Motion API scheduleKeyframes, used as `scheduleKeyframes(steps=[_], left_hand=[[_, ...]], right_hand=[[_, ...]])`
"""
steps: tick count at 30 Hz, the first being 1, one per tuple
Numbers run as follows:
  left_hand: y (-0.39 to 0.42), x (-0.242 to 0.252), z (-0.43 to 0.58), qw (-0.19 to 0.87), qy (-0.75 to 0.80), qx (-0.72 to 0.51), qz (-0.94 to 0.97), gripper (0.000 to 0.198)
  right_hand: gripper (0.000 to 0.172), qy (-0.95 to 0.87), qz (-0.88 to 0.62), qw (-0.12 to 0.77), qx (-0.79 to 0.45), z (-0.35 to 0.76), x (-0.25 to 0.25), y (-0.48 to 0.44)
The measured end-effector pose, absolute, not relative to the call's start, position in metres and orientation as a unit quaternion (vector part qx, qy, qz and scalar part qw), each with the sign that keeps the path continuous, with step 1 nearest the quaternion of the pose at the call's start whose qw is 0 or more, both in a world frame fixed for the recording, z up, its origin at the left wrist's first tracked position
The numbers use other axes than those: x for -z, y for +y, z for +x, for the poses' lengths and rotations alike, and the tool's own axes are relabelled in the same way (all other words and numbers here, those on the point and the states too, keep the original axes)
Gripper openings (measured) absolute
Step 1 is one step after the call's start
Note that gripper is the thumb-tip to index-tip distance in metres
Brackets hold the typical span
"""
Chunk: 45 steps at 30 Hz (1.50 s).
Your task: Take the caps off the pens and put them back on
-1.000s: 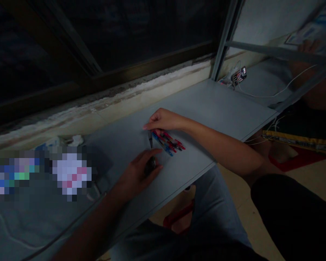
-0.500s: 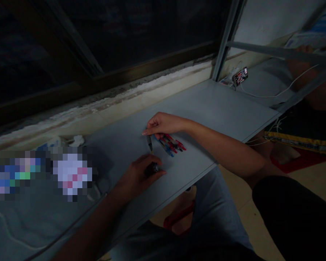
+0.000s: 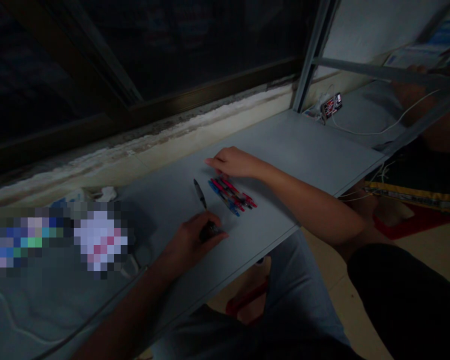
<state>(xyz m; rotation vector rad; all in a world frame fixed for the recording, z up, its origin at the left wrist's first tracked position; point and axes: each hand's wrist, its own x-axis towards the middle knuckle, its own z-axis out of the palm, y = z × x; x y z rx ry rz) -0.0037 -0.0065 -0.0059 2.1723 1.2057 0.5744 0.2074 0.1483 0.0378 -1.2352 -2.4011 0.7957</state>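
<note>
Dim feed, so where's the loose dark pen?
Near the centre of the head view, the dark pen lies left of the coloured pens, close to the left hand.

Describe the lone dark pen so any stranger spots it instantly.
On the grey desk beneath the dark window, find the bunched red and blue pens. Left of them lies the dark pen, separate and without bright colour.

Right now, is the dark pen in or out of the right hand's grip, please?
Out: bare desk shows between the dark pen and the right hand.
</note>
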Motion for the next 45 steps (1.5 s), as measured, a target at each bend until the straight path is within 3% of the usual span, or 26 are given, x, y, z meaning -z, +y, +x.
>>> scheduleKeyframes(steps=[4, 12, 31, 37, 45], left_hand=[[-0.006, 0.003, -0.003, 0.291, 0.451, -0.213, 0.816, 0.021], [-0.006, 0.0, -0.002, 0.32, 0.466, -0.226, 0.794, 0.023], [-0.006, -0.001, -0.003, 0.314, 0.434, -0.306, 0.787, 0.017], [-0.003, -0.003, -0.003, 0.323, 0.459, -0.297, 0.772, 0.021], [-0.006, -0.001, -0.003, 0.323, 0.422, -0.342, 0.775, 0.011]], right_hand=[[0.054, -0.851, -0.483, 0.078, -0.19, 0.215, -0.041, 0.152], [0.049, -0.858, -0.428, -0.078, -0.273, 0.224, -0.043, 0.157], [0.034, -0.853, -0.377, -0.105, -0.346, 0.229, -0.035, 0.163], [0.035, -0.855, -0.37, -0.101, -0.349, 0.225, -0.037, 0.158], [0.04, -0.875, -0.37, -0.089, -0.299, 0.216, -0.039, 0.15]])
